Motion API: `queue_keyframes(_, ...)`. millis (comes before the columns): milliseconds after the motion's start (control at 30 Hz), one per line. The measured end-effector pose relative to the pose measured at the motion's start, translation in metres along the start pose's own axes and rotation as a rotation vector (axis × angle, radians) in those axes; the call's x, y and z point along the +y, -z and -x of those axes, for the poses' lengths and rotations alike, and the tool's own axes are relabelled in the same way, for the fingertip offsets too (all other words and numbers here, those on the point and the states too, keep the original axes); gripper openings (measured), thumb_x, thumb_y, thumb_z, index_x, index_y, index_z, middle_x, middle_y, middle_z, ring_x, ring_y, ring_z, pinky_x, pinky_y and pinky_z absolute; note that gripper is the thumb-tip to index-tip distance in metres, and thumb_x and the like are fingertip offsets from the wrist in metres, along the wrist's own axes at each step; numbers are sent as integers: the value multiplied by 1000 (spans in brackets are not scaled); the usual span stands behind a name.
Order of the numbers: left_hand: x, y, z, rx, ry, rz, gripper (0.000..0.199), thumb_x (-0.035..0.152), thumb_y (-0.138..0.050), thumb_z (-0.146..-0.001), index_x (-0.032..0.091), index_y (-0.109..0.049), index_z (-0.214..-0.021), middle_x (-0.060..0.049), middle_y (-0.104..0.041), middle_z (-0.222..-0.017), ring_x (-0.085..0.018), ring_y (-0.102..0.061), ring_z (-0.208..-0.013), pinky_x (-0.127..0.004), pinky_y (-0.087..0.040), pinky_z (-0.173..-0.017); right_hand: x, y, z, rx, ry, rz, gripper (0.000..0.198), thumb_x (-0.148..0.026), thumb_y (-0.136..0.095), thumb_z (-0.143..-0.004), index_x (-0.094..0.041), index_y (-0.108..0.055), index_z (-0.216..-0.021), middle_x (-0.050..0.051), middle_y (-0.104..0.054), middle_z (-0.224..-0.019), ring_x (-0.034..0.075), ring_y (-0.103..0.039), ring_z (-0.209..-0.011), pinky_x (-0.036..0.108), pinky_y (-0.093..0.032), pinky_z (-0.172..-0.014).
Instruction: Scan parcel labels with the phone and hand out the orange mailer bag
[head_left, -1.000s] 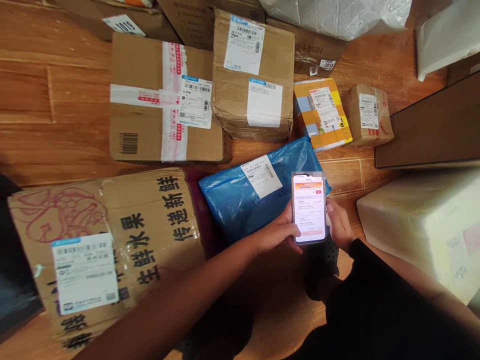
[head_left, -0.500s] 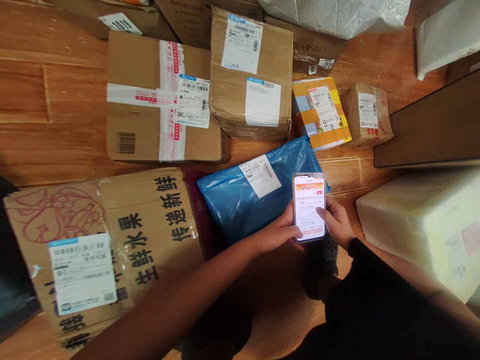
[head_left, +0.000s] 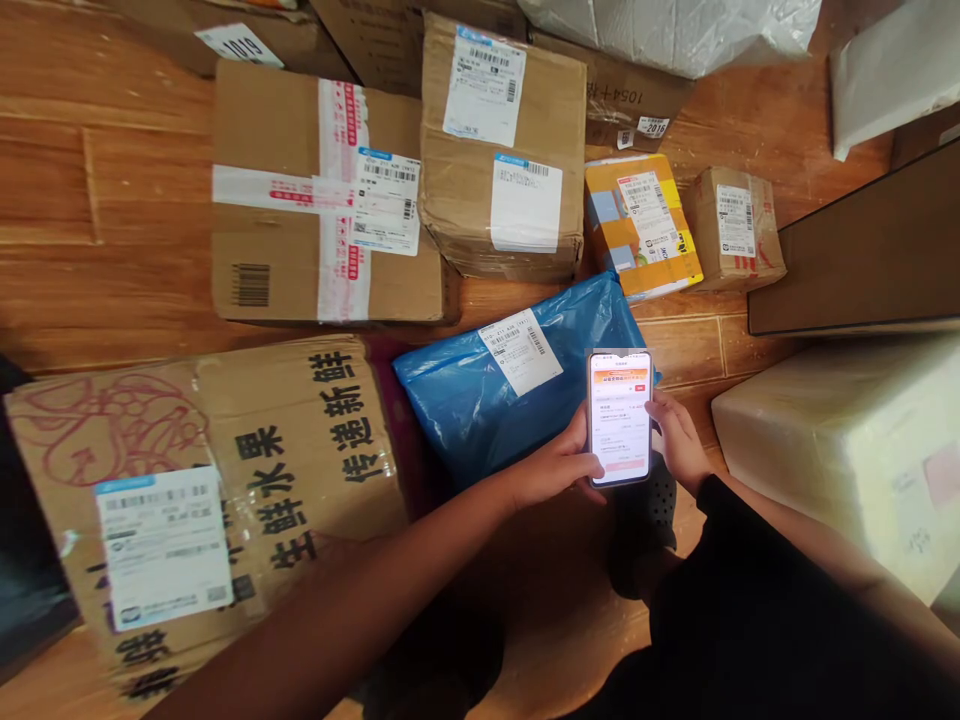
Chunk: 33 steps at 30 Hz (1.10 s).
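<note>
A smartphone [head_left: 620, 420] with a lit white screen is held upright over the blue plastic parcel [head_left: 480, 390]. My left hand [head_left: 559, 462] grips its lower left side, thumb at the screen's bottom corner. At the phone's right edge is my right hand [head_left: 679, 440], its thumb by the upper part of the screen and its other fingers partly hidden behind the phone. The blue parcel lies on the floor just beyond my hands and bears a white shipping label [head_left: 520, 352].
Cardboard boxes [head_left: 270, 130] [head_left: 502, 140] stand beyond, beside an orange parcel [head_left: 645, 225] and a small box [head_left: 739, 228]. A large printed carton [head_left: 300, 430] lies left; a pale wrapped package [head_left: 832, 430] sits right. My foot in a dark shoe [head_left: 660, 505] is below the phone.
My right thumb has moved off the middle of the screen, up to its right edge. The phone has shifted very slightly, and the parcels stay where they were.
</note>
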<state>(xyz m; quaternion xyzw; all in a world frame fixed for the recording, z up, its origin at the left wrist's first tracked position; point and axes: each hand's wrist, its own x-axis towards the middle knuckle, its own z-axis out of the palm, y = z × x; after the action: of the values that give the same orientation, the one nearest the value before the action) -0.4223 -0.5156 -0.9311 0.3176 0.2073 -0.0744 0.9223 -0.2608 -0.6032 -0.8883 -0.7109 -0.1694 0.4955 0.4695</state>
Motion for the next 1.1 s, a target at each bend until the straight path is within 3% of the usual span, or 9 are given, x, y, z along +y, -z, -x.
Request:
queue_keyframes(100,-7,5,-3,-27,13,-14,120,23,-64,-64,38,11,-157,-15,-46,-142,-36,-58,-116,-31,-60,-58,-16,-2,-7,-12,-4,-53,19,-42,-62,-76,-25,-63,-86,0,-74,-84,24,-69,-82,38,-53,-78)
queue_keyframes(300,-3,0,-1,-77,68,-56,112,24,-63,-67,33,0,-160,-13,-52,-137,-34,-60,-112,-28,-57,-57,-47,-9,-20,19,-57,-108,35,-38,-73,-64,-22,-61,-93,-6,-65,-64,14,-57,-54,27,-44,-53)
queue_keyframes(500,3,-6,1,-26,123,-91,105,26,-56,-64,31,-9,-158,-13,-47,-145,-33,-59,-116,-31,-60,-65,-50,-19,-21,89,-82,-46,50,-35,-86,-50,-23,-58,-90,-7,-67,-62,14,-56,-51,25,-42,-49)
queue_keyframes(733,-4,0,-1,-7,164,-51,108,23,-56,-62,29,-8,-158,-16,-51,-139,-37,-63,-111,-34,-61,-62,-43,-16,-20,100,-125,-85,37,-41,-74,-60,-22,-60,-90,-8,-61,-55,13,-53,-46,24,-38,-46)
queue_keyframes(1000,3,-3,4,-12,180,6,103,22,-55,-63,31,-10,-155,-13,-50,-134,-32,-62,-107,-30,-61,-60,-36,-16,-22,77,-120,-65,39,-37,-77,-62,-23,-58,-93,-8,-63,-61,14,-56,-50,24,-39,-48)
queue_keyframes(1100,5,-4,7,-27,158,41,101,22,-57,-64,32,-10,-154,-13,-48,-137,-31,-63,-106,-29,-60,-59,-34,-13,-22,44,-120,-138,41,-42,-78,-65,-24,-60,-97,-8,-64,-61,14,-55,-49,24,-40,-48)
